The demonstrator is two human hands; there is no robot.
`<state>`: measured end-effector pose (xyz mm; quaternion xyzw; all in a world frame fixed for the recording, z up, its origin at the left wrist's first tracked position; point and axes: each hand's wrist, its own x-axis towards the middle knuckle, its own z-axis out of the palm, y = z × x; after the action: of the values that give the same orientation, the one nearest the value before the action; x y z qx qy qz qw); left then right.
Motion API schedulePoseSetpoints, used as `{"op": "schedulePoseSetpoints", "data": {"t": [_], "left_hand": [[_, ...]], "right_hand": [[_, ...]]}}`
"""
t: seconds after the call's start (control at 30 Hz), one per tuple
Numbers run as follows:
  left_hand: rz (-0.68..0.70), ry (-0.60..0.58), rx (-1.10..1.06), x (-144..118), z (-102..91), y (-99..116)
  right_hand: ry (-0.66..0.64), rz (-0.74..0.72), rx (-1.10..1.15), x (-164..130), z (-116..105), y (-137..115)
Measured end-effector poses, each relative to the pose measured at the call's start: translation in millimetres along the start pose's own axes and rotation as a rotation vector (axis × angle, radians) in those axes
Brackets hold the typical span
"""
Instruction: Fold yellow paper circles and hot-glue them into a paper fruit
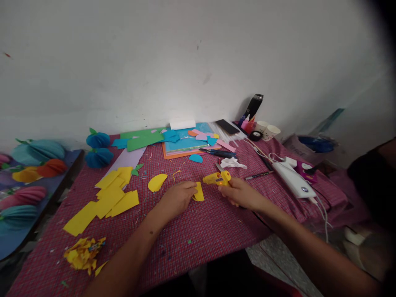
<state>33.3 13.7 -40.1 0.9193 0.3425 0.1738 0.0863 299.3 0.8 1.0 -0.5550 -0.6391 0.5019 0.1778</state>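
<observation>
My right hand point(243, 193) is wrapped round the handle of a yellow hot glue gun point(214, 178), whose nozzle points left. Just left of that nozzle, a small yellow paper piece point(199, 192) is gripped at its left edge by the closed fingers of my left hand point(177, 199). Part of the paper is hidden behind those fingers. A yellow half-round paper stack point(157, 182) lies beyond my left wrist. Farther left, yellow paper rectangles point(111, 200) are spread in an overlapping pile.
Crumpled yellow paper point(83, 253) lies front left on the checked cloth point(173, 255). Blue paper pumpkins point(99, 158) stand at the back left. Scissors point(220, 167), a white tissue point(232, 163) and a marker point(259, 175) sit near the glue gun. A white power unit point(293, 179) with cables is at right.
</observation>
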Motion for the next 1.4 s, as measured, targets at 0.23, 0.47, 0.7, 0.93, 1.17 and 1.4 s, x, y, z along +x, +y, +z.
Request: {"op": "schedulePoseSetpoints", "data": {"t": [0.23,0.47,0.7,0.93,1.17,1.4], "left_hand": [[0.010,0.001,-0.001,-0.2,2.8,-2.5],[0.027,0.017,-0.007,-1.7,5.9,-4.7],[0.019,0.013,-0.007,-0.5,2.6,-2.6],[0.023,0.023,0.005,-0.1,3.0,-2.4],[0.033,0.040,0.005,0.0,2.7,-2.4],[0.048,0.056,0.007,-0.8,4.3,-3.5]], "right_hand": [[-0.010,0.012,-0.046,3.1,2.5,2.7],[-0.003,-0.021,-0.059,0.8,2.3,1.1],[-0.021,-0.024,-0.049,-0.2,1.5,-0.8],[-0.037,-0.022,-0.071,-5.2,1.4,-7.2],[-0.044,-0.003,-0.048,-19.0,-8.5,-19.3],[-0.053,0.042,-0.053,-30.5,-2.9,-14.5]]}}
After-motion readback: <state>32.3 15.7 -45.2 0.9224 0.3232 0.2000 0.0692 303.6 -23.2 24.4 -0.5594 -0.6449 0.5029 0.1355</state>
